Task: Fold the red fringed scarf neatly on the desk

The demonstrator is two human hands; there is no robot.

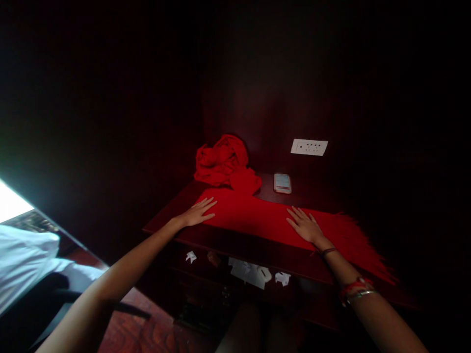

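Note:
A red cloth (253, 215) with a fringed right end lies spread along the dark desk (217, 238). My left hand (198, 213) rests palm down near its left end, fingers apart. Farther right, my right hand (304, 225) lies flat on the same cloth with its fingers spread. Behind the cloth's left part sits a crumpled heap of red fabric (224, 164), touching or nearly touching it. Neither hand grips anything.
A phone (282, 183) lies at the back of the desk, below a white wall socket (309, 147). Crumpled paper (282, 278) and a white sheet (245, 271) are on a shelf underneath. White fabric (25, 260) shows at the lower left.

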